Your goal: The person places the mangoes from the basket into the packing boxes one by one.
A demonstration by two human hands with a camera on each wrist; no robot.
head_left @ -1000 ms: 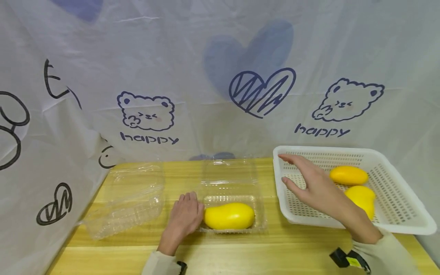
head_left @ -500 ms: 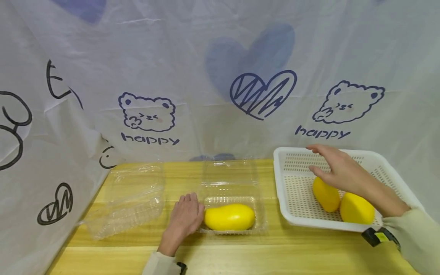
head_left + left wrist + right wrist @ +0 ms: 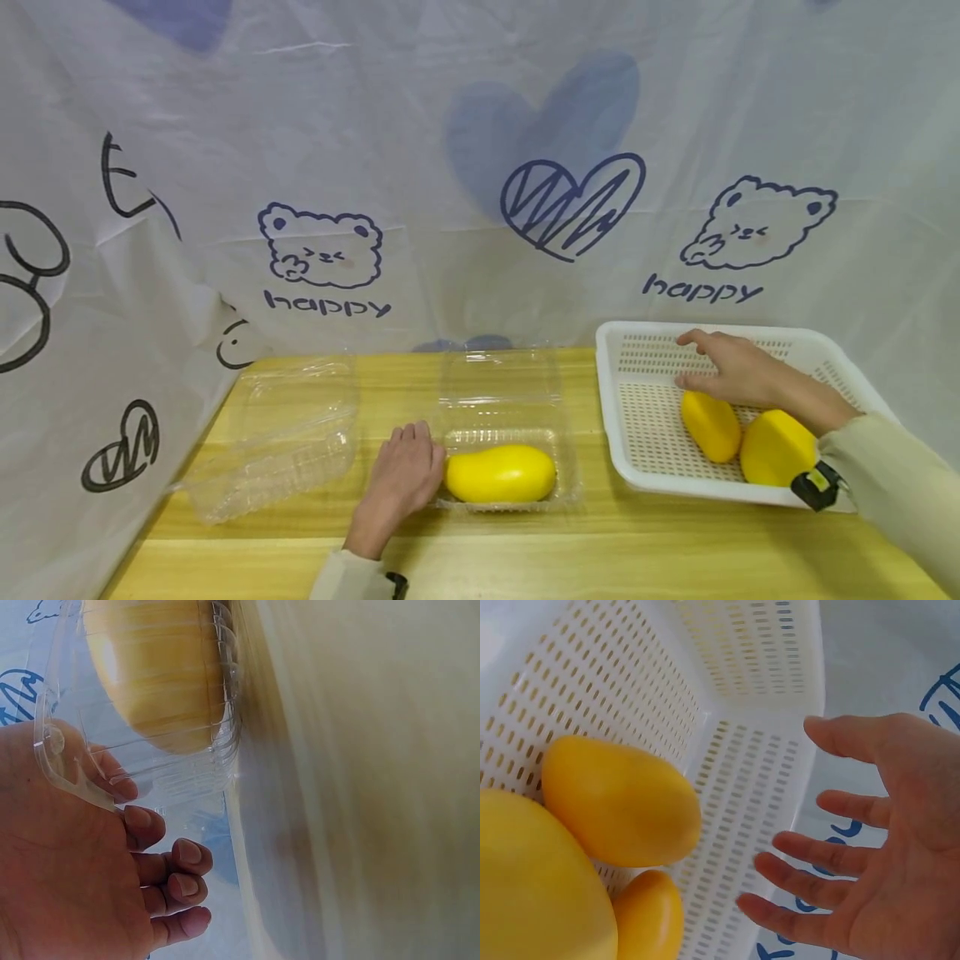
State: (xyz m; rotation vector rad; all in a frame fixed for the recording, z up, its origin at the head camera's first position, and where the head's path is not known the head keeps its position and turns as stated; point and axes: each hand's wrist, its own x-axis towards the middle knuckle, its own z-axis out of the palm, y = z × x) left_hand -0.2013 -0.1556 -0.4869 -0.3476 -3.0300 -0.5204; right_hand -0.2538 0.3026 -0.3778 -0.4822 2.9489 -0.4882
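Note:
My left hand [image 3: 405, 471] pinches the near left edge of an open clear plastic clamshell box [image 3: 82, 784] between thumb and index finger; the other fingers curl loosely. One yellow mango [image 3: 501, 473] lies in that box. My right hand [image 3: 738, 367] hovers over the back of the white basket [image 3: 622, 477], fingers spread and holding nothing. Beneath and beside the hand, an orange-yellow mango [image 3: 711, 427] leans against a rounder yellow mango [image 3: 778, 448]. The right wrist view shows three mangoes in the basket, a smaller one [image 3: 651, 919] among them; the hand and forearm cover one in the head view.
A second clear clamshell box [image 3: 288, 450], lid up, stands to the left on the wooden table [image 3: 300, 567]. Behind hangs a white cloth [image 3: 450, 283] printed with hearts and bears, which also runs along the left side.
My right hand has moved right across the basket, then dropped slightly with its fingers bending a little. A mango it had covered now shows, while the far one is hidden. My left hand stays put.

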